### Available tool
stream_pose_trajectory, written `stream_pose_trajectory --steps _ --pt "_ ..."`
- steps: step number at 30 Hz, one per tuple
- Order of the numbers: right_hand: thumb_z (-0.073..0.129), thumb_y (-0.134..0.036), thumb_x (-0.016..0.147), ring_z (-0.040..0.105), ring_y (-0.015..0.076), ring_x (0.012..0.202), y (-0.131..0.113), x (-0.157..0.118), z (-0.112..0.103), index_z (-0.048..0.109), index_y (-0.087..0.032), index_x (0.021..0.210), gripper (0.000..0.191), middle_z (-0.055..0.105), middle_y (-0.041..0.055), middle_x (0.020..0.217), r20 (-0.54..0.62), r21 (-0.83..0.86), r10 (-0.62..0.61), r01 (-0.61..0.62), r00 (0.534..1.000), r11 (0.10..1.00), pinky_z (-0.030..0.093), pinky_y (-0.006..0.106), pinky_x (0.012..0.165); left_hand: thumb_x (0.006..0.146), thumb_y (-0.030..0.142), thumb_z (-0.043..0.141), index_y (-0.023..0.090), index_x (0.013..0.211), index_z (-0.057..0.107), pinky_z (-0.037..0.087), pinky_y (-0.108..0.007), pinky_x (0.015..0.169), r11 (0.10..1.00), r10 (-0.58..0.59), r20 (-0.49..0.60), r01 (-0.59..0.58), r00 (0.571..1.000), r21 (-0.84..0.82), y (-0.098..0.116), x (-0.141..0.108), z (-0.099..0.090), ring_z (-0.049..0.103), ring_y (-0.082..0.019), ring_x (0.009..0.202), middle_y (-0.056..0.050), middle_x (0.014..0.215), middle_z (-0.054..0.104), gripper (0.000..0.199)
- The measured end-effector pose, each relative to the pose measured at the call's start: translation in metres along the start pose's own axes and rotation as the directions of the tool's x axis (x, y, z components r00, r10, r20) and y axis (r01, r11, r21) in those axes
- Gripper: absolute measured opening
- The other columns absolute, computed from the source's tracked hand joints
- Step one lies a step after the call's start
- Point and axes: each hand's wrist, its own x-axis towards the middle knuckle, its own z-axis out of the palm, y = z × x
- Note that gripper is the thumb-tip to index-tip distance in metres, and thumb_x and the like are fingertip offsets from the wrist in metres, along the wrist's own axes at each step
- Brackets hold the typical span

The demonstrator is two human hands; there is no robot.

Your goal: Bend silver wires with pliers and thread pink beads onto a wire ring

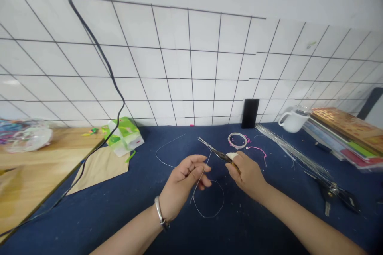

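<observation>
My left hand point(187, 177), wearing a silver bracelet point(159, 210), pinches a thin wire point(196, 186) between thumb and fingers. My right hand point(249, 175) is wrapped round pliers point(222, 155), with something white at its index finger. The jaws of the pliers point left, up against the top end of the wire. Just beyond them lies a small bunch of short wires point(204, 142); whether the jaws touch it I cannot tell. Below my left hand a thin wire loop point(209, 216) shows against the dark blue cloth. Another curved wire point(156, 154) lies to the left.
A white ring with pink thread point(237, 140) lies behind my right hand. Farther right are long wires point(296, 151), a black-handled tool point(332, 191), a white mug point(293, 121) and stacked books point(350, 127). At left, a black cable point(104, 59) hangs near a green tissue pack point(124, 131).
</observation>
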Motion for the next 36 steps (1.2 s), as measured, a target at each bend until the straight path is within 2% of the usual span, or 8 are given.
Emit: stream_pose_trajectory --steps 4,8,15,19,23,27,32,36 --pt "0.040 -0.030 0.087 0.049 0.0156 0.068 -0.007 0.000 -0.002 0.052 -0.019 0.083 0.017 0.051 0.0037 0.074 0.064 0.120 0.029 -0.037 0.998 0.992 0.040 0.026 0.060 0.079 0.023 0.057 0.022 0.106 0.057 0.050 -0.031 0.075 0.908 0.252 -0.021 -0.230 0.967 0.350 -0.008 0.004 -0.010 0.062 -0.018 0.087 -0.006 0.097 0.065 0.028" --pt "0.041 -0.030 0.087 0.051 0.0164 0.072 -0.012 -0.004 -0.001 0.052 -0.018 0.092 0.018 0.053 0.0048 0.079 0.100 0.150 0.002 -0.017 0.995 0.989 0.041 0.027 0.063 0.076 0.017 0.060 0.026 0.093 0.067 0.046 -0.032 0.085 0.611 0.500 0.112 -0.441 0.859 0.657 -0.009 0.004 -0.020 0.061 -0.019 0.094 -0.003 0.095 0.068 0.021" --pt "0.041 -0.029 0.087 0.052 0.0172 0.074 -0.020 -0.007 -0.002 0.053 -0.016 0.101 0.022 0.054 0.0064 0.082 0.128 0.127 -0.029 0.012 0.991 0.992 0.042 0.028 0.065 0.075 0.006 0.057 0.030 0.110 0.060 0.047 -0.031 0.085 0.256 0.630 0.403 -0.667 0.664 0.699 -0.015 0.002 -0.027 0.059 -0.017 0.097 -0.003 0.110 0.063 0.042" --pt "0.042 -0.030 0.086 0.051 0.0173 0.074 -0.022 -0.007 -0.002 0.054 -0.016 0.097 0.021 0.054 0.0067 0.081 0.130 0.094 -0.031 0.019 0.991 0.995 0.042 0.028 0.064 0.076 0.003 0.055 0.026 0.109 0.060 0.047 -0.030 0.082 0.151 0.615 0.491 -0.703 0.617 0.695 -0.016 0.004 -0.029 0.059 -0.017 0.093 -0.005 0.102 0.065 0.041" --pt "0.042 -0.031 0.087 0.051 0.0174 0.074 -0.021 -0.008 -0.001 0.054 -0.015 0.096 0.022 0.054 0.0073 0.082 0.094 0.030 -0.055 0.053 0.994 0.998 0.042 0.028 0.064 0.075 0.002 0.055 0.022 0.101 0.062 0.049 -0.030 0.078 0.118 0.648 0.476 -0.695 0.595 0.709 -0.014 0.005 -0.029 0.059 -0.016 0.089 -0.007 0.097 0.064 0.033" --pt "0.042 -0.032 0.087 0.050 0.0183 0.076 -0.019 -0.009 -0.001 0.054 -0.014 0.096 0.024 0.053 0.0079 0.082 0.031 -0.079 -0.079 0.082 0.996 0.993 0.041 0.028 0.061 0.075 0.002 0.055 0.017 0.093 0.062 0.051 -0.026 0.072 0.146 0.733 0.380 -0.675 0.565 0.723 -0.011 0.005 -0.026 0.061 -0.014 0.083 -0.006 0.089 0.065 0.025" --pt "0.044 -0.032 0.086 0.047 0.0180 0.072 -0.018 -0.008 -0.004 0.056 -0.015 0.083 0.021 0.052 0.0079 0.077 -0.008 -0.256 -0.153 0.146 0.988 0.956 0.037 0.027 0.056 0.077 0.004 0.055 0.018 0.090 0.062 0.050 -0.024 0.072 0.207 0.709 0.307 -0.603 0.635 0.770 -0.012 0.004 -0.025 0.061 -0.013 0.082 -0.004 0.088 0.065 0.020" --pt "0.049 -0.032 0.084 0.043 0.0169 0.065 -0.015 -0.009 -0.005 0.055 -0.018 0.083 0.015 0.051 0.0063 0.072 -0.049 -0.412 -0.263 0.221 0.963 0.884 0.030 0.028 0.052 0.078 0.009 0.056 0.020 0.088 0.063 0.048 -0.026 0.075 0.315 0.671 0.212 -0.532 0.711 0.786 -0.016 0.005 -0.027 0.060 -0.014 0.085 -0.002 0.088 0.064 0.017"
